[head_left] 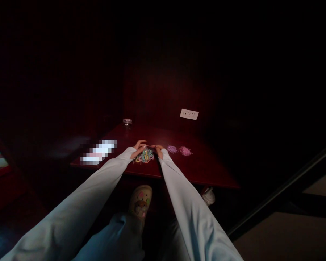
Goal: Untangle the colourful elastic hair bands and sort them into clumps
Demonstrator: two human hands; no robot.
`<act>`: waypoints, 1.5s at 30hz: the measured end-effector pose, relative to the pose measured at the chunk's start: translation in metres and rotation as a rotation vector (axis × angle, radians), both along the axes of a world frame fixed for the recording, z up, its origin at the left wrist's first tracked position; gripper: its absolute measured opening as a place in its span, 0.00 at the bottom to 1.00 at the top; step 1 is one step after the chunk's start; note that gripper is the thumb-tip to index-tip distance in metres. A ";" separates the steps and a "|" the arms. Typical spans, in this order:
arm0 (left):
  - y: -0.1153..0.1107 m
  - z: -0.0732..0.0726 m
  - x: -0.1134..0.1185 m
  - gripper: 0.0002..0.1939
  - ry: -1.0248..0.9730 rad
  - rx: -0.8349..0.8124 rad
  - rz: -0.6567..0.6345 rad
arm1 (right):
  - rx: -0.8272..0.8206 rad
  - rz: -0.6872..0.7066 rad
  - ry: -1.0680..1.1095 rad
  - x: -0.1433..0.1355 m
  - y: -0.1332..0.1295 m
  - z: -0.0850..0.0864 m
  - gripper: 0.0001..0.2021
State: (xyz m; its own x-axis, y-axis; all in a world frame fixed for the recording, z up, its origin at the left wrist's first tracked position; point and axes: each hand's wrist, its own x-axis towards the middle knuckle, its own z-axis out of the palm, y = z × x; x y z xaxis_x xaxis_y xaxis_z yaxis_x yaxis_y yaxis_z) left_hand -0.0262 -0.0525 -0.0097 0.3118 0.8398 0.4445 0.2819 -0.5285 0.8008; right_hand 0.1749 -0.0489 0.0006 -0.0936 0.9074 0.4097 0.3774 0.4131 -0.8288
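Observation:
On the dark red table lies a loose heap of small multicoloured bands that look like hair ties. My left hand is at the heap's far left side, its fingers curved inward. From the right, my right hand reaches in with bent fingers, its fingertips close to those of the left. Whatever lies between the fingertips is too small and dark to make out. Right of my right hand are a little purple pile and a pink pile of thin strands, perhaps elastic bands.
A small clear jar with a lid stands at the table's back left. A bright, pixelated rectangle lies near the left edge. Behind the table, a white power socket is on the wall. Below the front edge shows a decorated clog.

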 end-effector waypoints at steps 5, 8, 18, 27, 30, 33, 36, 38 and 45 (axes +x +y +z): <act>0.000 0.005 0.010 0.32 -0.094 -0.044 0.020 | 0.029 -0.021 -0.073 0.020 -0.009 -0.002 0.21; 0.005 0.008 0.005 0.37 -0.213 -0.019 0.078 | 0.086 -0.073 -0.215 0.017 -0.018 -0.001 0.17; 0.022 -0.006 0.001 0.38 0.043 0.025 0.179 | 0.136 -0.074 -0.204 0.015 -0.027 0.006 0.16; 0.010 -0.003 0.000 0.36 0.096 -0.027 0.098 | 0.115 -0.041 -0.329 0.013 -0.028 0.010 0.14; 0.003 0.004 -0.001 0.37 0.071 -0.068 0.103 | 0.084 -0.062 -0.336 0.015 -0.027 0.010 0.13; 0.000 0.006 -0.002 0.37 0.082 -0.049 0.167 | 0.058 -0.084 -0.338 0.016 -0.027 0.011 0.10; -0.001 0.008 -0.004 0.36 0.092 -0.046 0.234 | 0.037 -0.092 -0.344 0.015 -0.030 0.013 0.07; -0.002 0.010 -0.006 0.36 0.067 -0.068 0.247 | 0.035 -0.116 -0.345 0.014 -0.034 0.014 0.08; 0.000 0.012 -0.011 0.27 -0.051 0.042 0.220 | 0.072 -0.181 -0.314 0.014 -0.039 0.011 0.12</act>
State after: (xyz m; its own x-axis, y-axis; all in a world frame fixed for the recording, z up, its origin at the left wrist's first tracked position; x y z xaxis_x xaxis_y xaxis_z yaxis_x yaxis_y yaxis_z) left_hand -0.0374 -0.0528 0.0021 0.0995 0.8655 0.4908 0.3537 -0.4919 0.7956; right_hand 0.1886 -0.0877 0.0119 -0.0655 0.8909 0.4495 0.6812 0.3691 -0.6322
